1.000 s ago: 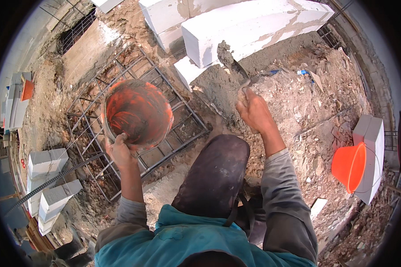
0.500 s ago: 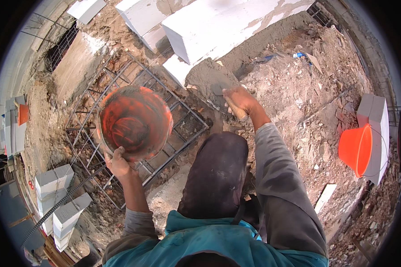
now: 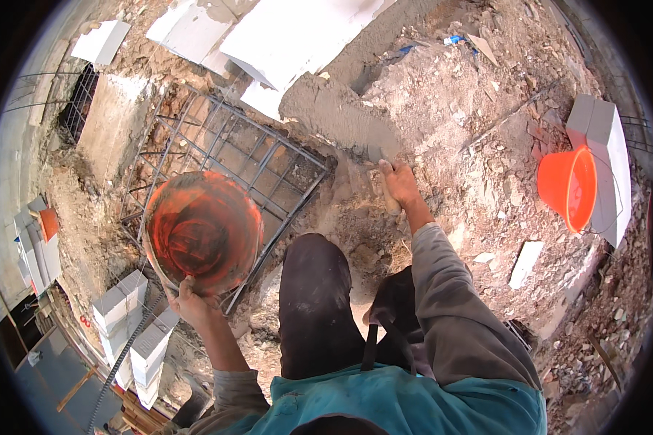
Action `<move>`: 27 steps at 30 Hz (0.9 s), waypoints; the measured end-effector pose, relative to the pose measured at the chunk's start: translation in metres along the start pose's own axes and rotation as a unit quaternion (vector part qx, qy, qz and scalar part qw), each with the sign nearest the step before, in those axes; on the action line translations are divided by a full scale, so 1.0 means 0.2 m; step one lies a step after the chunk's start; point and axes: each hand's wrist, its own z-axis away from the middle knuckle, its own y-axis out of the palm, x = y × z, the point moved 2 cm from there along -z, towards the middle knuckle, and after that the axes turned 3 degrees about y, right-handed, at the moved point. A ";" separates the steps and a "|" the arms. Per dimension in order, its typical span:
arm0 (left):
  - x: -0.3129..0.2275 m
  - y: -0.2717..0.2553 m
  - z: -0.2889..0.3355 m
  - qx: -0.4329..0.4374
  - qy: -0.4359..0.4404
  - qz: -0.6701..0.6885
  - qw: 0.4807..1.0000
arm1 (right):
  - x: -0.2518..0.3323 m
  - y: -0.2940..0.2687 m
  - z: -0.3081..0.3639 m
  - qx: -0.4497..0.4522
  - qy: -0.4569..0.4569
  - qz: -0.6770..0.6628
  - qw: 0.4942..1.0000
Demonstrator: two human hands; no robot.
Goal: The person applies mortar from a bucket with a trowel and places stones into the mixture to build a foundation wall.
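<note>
Over the near-left part of the rebar cage (image 3: 286,154), on our left, we have the mortar-smeared orange bucket (image 3: 204,235), mouth facing up at us. Left hand (image 3: 194,301) pinches its near rim, thumb lapped inside, fingers outside; can't tell if the cage bears any of the weight. We see only a grey coating inside, no deep load, so we'd judge it manageable one-handed. Wall looks like plastic: some flex, not fragile, but smear on the rim could make it slippery, and a single-point pinch would let it swing. Best hold: thumb well over the rim, second hand under the base if loaded. Right hand (image 3: 405,187) is wrapped round the wooden handle of the trowel (image 3: 392,200), front end at the edge of the grey mortar (image 3: 334,109); blade is hard to pick out from the mix. We'd call the tool light and stiff, best gripped close to the blade. Mortar looks soft and pasty, one for the blade rather than fingers. White blocks (image 3: 305,32) sit beyond it, rigid, edges likely to chip. Second orange bucket (image 3: 564,187) is tilted beside a pale block (image 3: 608,156) at far right, well apart from both hands
</note>
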 end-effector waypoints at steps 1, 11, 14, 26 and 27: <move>-0.06 0.02 0.03 0.005 0.003 0.005 1.000 | -0.06 0.01 -0.01 -0.021 -0.022 -0.011 0.999; -0.24 -0.10 0.19 0.001 -0.081 -0.025 0.996 | -0.03 -0.16 0.20 0.004 0.092 -0.078 0.993; -0.28 -0.25 0.23 0.032 -0.074 -0.003 0.997 | 0.08 -0.22 0.38 -0.079 -0.088 0.034 0.992; -0.78 -0.51 0.47 0.140 -0.111 -0.097 0.979 | -0.02 -0.88 1.90 0.134 -0.041 0.281 0.950; -0.88 -0.49 0.51 0.147 -0.120 -0.130 0.973 | -0.17 -0.93 1.98 0.116 -0.010 0.288 0.951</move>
